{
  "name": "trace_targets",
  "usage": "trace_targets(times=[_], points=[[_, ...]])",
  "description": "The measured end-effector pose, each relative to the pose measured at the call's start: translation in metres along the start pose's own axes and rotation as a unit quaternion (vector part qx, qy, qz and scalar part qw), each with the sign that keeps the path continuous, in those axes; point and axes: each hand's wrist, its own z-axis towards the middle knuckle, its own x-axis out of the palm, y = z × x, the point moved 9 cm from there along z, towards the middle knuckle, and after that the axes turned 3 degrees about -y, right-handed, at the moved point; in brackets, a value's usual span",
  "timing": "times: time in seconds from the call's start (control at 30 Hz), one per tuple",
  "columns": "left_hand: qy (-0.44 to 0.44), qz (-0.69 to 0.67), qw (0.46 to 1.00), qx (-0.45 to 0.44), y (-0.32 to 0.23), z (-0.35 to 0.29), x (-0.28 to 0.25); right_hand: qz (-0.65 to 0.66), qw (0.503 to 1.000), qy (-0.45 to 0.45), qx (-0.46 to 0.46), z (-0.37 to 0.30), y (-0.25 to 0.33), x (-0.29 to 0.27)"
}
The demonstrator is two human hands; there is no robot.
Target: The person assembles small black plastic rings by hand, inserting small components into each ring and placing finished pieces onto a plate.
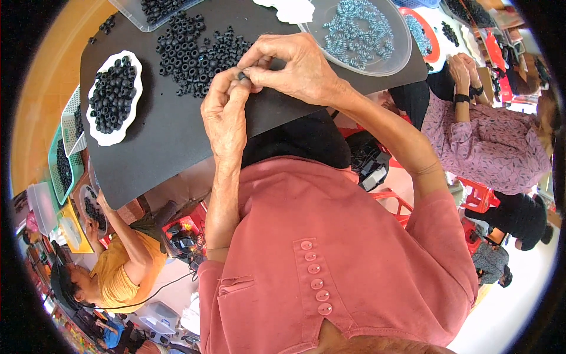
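Note:
My left hand (226,112) and my right hand (300,69) meet over the dark table, thumbs and fingertips pinched together. Between them is a small black rubber-like piece (242,75), mostly covered by the fingers. Just beyond my left hand spreads a pile of small black ring-shaped pieces (183,50), many with a hole in the middle. A white scalloped dish (139,79) at the left holds more black pieces (115,97), which look rounder. Past my right hand stands a clear round tub (402,59) of small bluish coil springs (359,32).
The dark tabletop (159,141) ends close to my body. A clear tray (132,13) with black pieces lies at the far edge, near a crumpled white sheet (289,10). Green and white baskets (62,168) stand at the left. People sit on both sides.

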Motion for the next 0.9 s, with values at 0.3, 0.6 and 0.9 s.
trace_targets(times=[0.3, 0.6, 0.9], points=[[-0.002, -0.04, 0.999, 0.003, -0.004, 0.001, 0.0, 0.057, 0.997, -0.012, 0.042, -0.005, -0.014, 0.006], [0.007, -0.193, 0.979, -0.066, 0.006, 0.002, -0.003, -0.043, 0.993, -0.033, -0.101, -0.008, 0.003, 0.011], [0.02, -0.227, 0.971, -0.079, 0.01, 0.005, -0.003, -0.14, 0.963, -0.102, -0.205, -0.011, 0.011, 0.013]])
